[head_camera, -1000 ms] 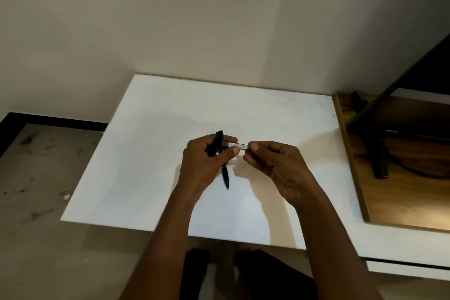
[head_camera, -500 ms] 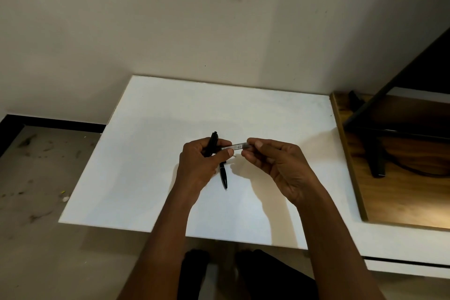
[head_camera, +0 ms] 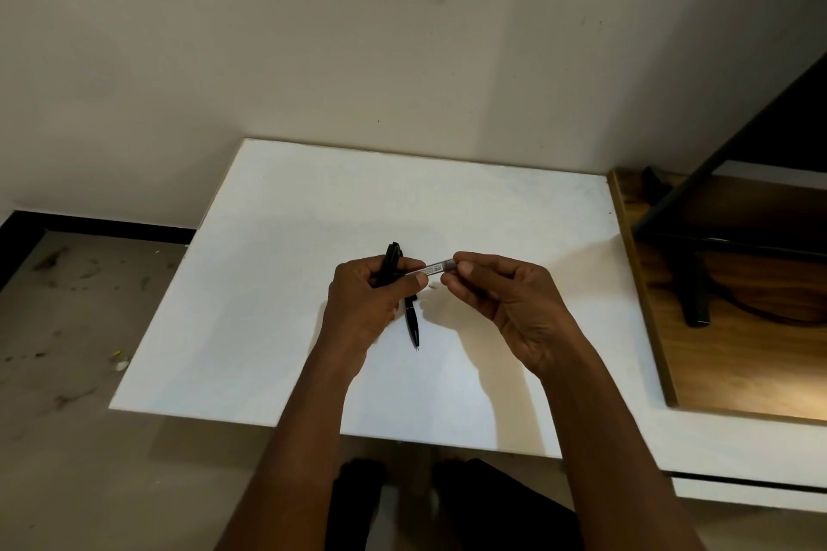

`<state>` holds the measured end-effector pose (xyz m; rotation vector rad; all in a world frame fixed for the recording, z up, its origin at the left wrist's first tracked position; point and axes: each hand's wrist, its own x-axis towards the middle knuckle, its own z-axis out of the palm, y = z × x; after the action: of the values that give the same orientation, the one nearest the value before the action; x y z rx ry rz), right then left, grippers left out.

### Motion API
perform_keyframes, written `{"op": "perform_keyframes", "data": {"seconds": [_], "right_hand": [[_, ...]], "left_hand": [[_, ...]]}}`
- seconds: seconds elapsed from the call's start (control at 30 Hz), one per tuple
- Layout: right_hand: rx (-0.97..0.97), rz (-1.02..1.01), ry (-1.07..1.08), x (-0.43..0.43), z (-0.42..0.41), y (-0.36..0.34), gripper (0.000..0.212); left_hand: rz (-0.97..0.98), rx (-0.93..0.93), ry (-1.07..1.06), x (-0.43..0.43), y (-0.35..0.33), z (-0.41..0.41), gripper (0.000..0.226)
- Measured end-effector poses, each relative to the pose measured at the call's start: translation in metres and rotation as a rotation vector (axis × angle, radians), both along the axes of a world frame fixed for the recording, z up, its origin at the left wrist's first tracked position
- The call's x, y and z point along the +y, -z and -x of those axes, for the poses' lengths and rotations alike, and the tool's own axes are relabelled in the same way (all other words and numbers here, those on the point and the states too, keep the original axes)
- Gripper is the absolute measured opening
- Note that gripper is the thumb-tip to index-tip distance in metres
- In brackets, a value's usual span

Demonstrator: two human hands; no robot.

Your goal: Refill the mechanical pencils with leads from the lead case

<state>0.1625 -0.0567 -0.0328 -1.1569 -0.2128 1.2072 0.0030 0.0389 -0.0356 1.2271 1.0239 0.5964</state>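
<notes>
While both forearms are stretched forward over the near edge of the white board, the hands are held close together above its middle. The left hand is turned back-up, fingers curled round the black mechanical pencils; the cap ends are poked out past the knuckles toward the wall and one pointed tip is aimed down toward the person. How many pencils are in that fist can't really be told, tbh. The lead case, a small clear tube with a label, is held roughly level between the two hands: its left end is pinched by the left thumb and forefinger, its right end by the thumb and forefinger of the right hand, whose other fingers are loosely curled. A wooden desktop is seen just right of the board.
</notes>
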Motion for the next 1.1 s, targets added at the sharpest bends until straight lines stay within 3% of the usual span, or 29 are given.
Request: {"op": "perform_keyframes", "data": {"seconds": [0.43, 0.53, 0.8, 0.97, 1.1], "right_hand": [[-0.043, 0.021, 0.074, 0.001, 0.003, -0.005, 0.019], [-0.100, 0.039, 0.094, 0.001, 0.004, -0.008, 0.013], [-0.250, 0.050, 0.174, 0.001, 0.004, -0.014, 0.021], [-0.124, 0.057, 0.250, -0.001, 0.000, -0.012, 0.023], [0.013, 0.054, 0.145, -0.001, -0.001, -0.011, 0.019]], "left_hand": [[0.027, -0.005, 0.051, 0.002, 0.002, 0.001, 0.010], [0.031, 0.003, 0.086, 0.001, 0.003, 0.000, 0.010], [0.045, 0.020, 0.126, 0.000, 0.002, 0.000, 0.008], [0.067, 0.016, 0.076, -0.001, 0.003, -0.003, 0.006], [0.075, 0.052, 0.009, -0.006, 0.005, -0.007, 0.007]]}}
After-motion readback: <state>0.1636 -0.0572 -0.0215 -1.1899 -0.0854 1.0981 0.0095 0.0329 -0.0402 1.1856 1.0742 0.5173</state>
